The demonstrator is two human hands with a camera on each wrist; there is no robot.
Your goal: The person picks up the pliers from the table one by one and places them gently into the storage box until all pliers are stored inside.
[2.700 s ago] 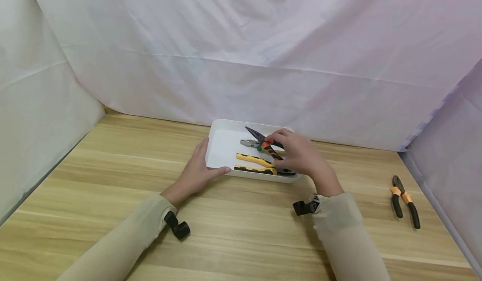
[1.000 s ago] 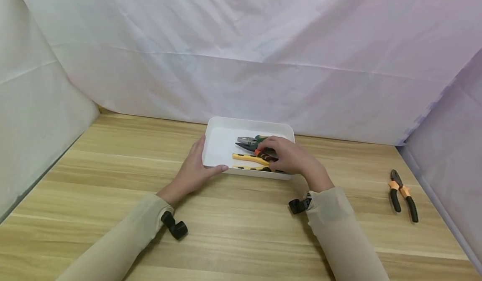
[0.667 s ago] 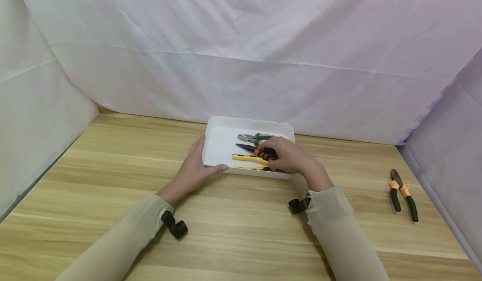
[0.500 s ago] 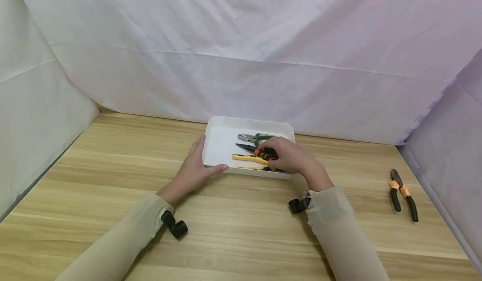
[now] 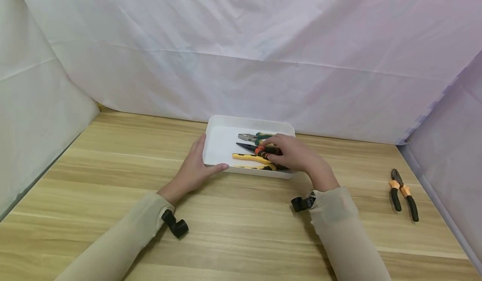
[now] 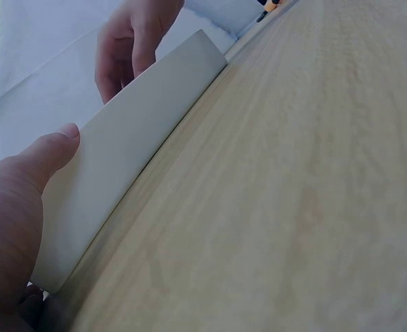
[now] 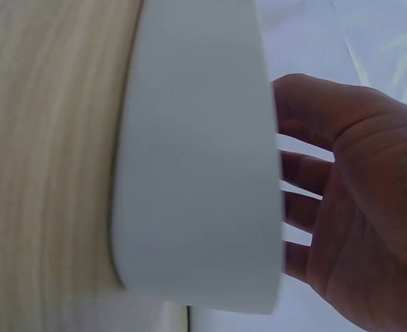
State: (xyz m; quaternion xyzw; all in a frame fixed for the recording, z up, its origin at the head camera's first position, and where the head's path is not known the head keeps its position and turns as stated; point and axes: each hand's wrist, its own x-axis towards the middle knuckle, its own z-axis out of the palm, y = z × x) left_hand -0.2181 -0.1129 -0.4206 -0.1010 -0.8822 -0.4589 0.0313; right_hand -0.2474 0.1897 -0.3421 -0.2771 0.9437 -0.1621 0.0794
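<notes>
A white tray stands near the back cloth. My left hand holds its front left corner, thumb along the front wall and fingers at the left side. Three pliers lie in it: combination pliers with green handles at the back, black needle-nose pliers with red and black handles in the middle, and yellow-and-black pliers in front. Over the tray's right half is my right hand, thumb and fingertips apart around the needle-nose pliers' handles. In the right wrist view the tray wall hides the fingertips.
Another pair of pliers with orange and black handles lies on the wooden table at the right. White cloth hangs behind and at both sides.
My right hand has lowered the needle-nose pliers flat between the other two, then loosened and lifted slightly, baring more of the handles. The left hand keeps its hold on the tray.
</notes>
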